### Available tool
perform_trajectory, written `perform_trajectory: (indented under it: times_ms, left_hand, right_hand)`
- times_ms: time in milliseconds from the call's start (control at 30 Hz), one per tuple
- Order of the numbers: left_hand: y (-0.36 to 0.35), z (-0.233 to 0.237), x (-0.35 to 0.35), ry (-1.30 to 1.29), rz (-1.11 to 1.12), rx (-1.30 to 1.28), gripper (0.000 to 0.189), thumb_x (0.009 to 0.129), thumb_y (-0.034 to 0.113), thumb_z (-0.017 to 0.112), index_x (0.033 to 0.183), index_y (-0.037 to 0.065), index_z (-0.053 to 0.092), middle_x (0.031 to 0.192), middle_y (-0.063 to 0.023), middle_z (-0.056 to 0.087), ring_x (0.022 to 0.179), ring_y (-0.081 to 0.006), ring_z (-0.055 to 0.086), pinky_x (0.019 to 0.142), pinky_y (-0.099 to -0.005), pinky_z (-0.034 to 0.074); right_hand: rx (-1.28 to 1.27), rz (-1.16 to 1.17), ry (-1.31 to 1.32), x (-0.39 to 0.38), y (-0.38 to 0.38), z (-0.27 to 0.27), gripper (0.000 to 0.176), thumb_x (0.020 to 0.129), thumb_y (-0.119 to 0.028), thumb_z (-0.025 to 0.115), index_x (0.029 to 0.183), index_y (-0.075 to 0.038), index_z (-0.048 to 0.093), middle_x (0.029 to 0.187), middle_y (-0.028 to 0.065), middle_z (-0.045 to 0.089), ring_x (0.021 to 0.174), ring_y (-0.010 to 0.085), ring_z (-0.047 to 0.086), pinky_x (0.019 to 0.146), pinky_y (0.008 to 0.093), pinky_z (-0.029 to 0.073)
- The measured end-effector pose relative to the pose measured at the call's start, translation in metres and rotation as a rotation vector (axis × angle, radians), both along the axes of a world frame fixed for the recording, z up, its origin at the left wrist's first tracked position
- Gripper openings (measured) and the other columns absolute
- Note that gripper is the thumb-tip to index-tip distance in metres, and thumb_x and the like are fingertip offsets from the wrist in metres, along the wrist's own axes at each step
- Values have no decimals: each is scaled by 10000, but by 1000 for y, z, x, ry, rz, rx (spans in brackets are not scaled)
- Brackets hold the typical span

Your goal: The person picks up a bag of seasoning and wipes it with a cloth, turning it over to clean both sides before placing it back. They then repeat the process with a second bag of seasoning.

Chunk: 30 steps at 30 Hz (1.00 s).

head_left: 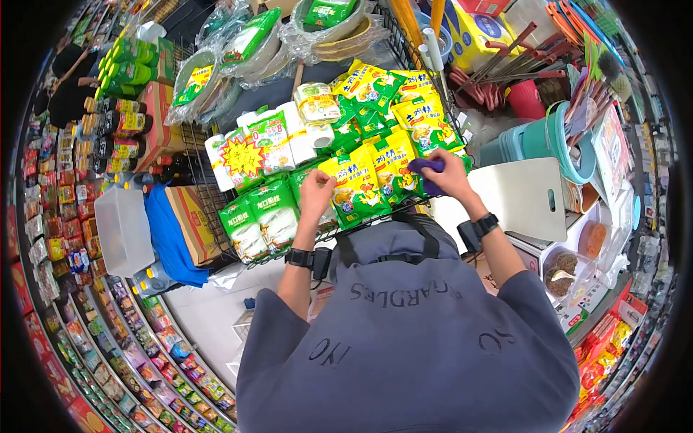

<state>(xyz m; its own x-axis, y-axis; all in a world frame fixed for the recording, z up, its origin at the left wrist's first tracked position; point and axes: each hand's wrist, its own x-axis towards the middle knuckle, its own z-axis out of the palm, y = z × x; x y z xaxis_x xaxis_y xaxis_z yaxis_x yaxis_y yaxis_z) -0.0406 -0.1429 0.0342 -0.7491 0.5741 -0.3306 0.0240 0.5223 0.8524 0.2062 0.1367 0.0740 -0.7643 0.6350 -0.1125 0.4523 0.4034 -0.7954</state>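
My left hand (316, 193) is closed, its fingertips pinching the left edge of a yellow and green bag of chicken seasoning (355, 189). My right hand (449, 175) grips a bunched purple cloth (432, 173) at the right side of a second bag of chicken seasoning (392, 162). More such bags (424, 123) lie behind, some overlapping. Left of my left hand are green and white packs of vermicelli (273, 213). All of these lie in a black wire rack (238, 252).
White paper rolls (292, 130) with a price sign (249, 151) lie behind the vermicelli. Plastic-wrapped bowls (328, 32) stand at the back. On the right are a teal bucket (570, 144) and a pale board (527, 198). Cartons (191, 224) flank the rack's left side.
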Motion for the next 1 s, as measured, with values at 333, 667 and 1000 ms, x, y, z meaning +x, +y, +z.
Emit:
perform_trajectory:
  times_ms: [333,667,1000]
  left_hand:
    - [202,11,89,-64,-142,-95,567,944,344,724,1275,-94,582,1028,-250,724,858,-297,750,737,-363,585]
    - [257,-58,89,-297,138,19,472,887,208,780,1153,-137,598,1124,-214,716,1001,-312,717,821,-437,554]
    - [255,-6,106,-983,242,511,505,933,31,725,1361,49,459,1313,-119,643,1199,-284,651,1022,-483,535]
  right_hand:
    - [-222,-255,91,101,49,10,291,805,-127,789,1057,-25,686,833,66,704,772,130,663,752,300,540]
    - [-301,-337,145,154,71,-8,237,828,-137,787,1011,-6,712,867,49,712,802,125,666,776,298,551]
    - [-413,-276,238,134,96,-20,213,861,-128,772,1021,-3,707,882,30,714,816,104,670,765,275,547]
